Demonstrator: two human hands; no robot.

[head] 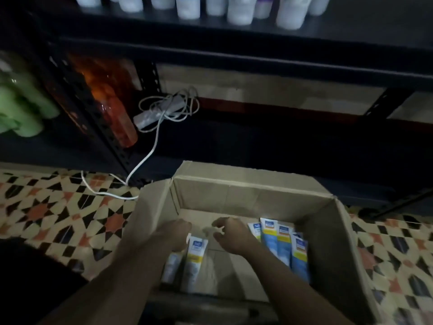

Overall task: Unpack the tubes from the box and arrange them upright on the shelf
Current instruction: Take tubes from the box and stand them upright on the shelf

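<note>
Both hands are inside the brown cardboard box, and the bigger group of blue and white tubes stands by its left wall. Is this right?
Not quite. The head view shows the bigger group of blue and white tubes by the right wall of the brown cardboard box, not the left. The left hand and right hand are inside it.

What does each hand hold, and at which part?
The right hand holds nothing, fingers loosely curled. The left hand covers the top end of a tube in the box; a grip cannot be told.
</note>
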